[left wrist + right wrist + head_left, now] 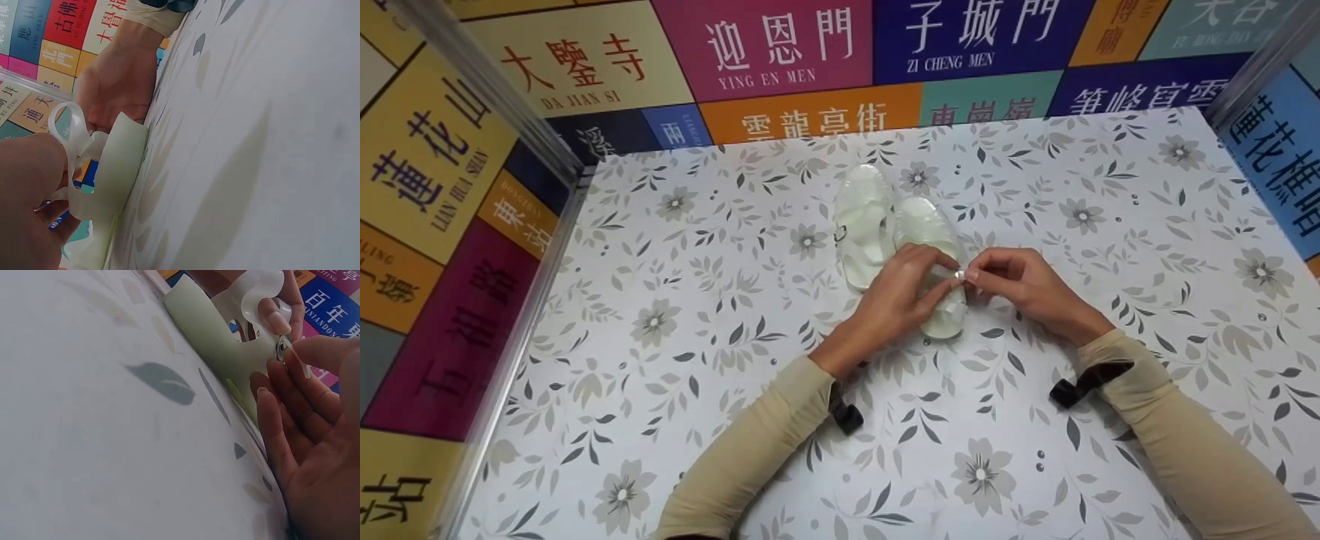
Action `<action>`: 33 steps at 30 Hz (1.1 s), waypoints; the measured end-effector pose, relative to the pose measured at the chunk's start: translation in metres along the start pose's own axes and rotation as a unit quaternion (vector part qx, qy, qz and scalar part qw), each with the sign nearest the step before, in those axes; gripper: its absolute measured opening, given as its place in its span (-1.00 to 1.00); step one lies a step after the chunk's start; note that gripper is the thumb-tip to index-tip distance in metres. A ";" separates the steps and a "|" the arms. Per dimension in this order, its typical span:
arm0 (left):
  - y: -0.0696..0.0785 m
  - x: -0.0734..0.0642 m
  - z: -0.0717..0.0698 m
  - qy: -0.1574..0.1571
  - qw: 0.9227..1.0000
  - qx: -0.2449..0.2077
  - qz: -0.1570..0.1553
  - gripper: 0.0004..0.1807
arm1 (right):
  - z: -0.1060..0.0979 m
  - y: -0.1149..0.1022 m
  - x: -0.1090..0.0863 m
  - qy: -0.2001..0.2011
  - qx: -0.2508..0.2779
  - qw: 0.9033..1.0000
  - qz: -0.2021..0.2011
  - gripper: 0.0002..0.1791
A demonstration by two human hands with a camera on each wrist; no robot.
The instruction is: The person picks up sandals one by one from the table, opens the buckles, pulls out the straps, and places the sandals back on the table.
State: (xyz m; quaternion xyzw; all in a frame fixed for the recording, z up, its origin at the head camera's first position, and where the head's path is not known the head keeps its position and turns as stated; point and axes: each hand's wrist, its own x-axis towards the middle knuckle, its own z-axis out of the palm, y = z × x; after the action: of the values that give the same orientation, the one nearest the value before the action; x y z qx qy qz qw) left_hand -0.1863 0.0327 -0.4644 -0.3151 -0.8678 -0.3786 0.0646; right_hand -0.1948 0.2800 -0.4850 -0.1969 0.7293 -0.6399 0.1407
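Note:
A pale green-white sandal (pixel 924 217) with a strap and a small metal buckle (pixel 280 349) lies between the hands. My left hand (pixel 894 289) grips its strap at the buckle, the thumb pressing beside the metal in the right wrist view. From the other side, my right hand (pixel 1024 279) pinches the narrow strap end (pixel 306 370) between thumb and index finger, its other fingers loosely bent below. The matching sandal (pixel 864 191) lies just to the left, its own buckle (pixel 841 233) showing on the outer side.
The table (pixel 780 465) has a white covering printed with grey flowers and leaves. Panels with colourful lettered blocks (pixel 787 45) stand along the back and both sides. Dark straps (pixel 1091 382) hang at both sleeve cuffs.

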 end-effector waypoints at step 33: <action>-0.001 -0.002 -0.001 -0.001 1.000 -0.002 -0.003 -0.75 | -0.001 0.002 0.001 0.008 -0.013 1.000 0.000 -0.70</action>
State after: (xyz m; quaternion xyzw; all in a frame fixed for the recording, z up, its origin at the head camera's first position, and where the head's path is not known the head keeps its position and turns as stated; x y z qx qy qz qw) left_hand -0.1857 0.0304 -0.4654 -0.3128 -0.8681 -0.3804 0.0620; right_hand -0.1963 0.2810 -0.4864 -0.1935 0.7384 -0.6324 0.1318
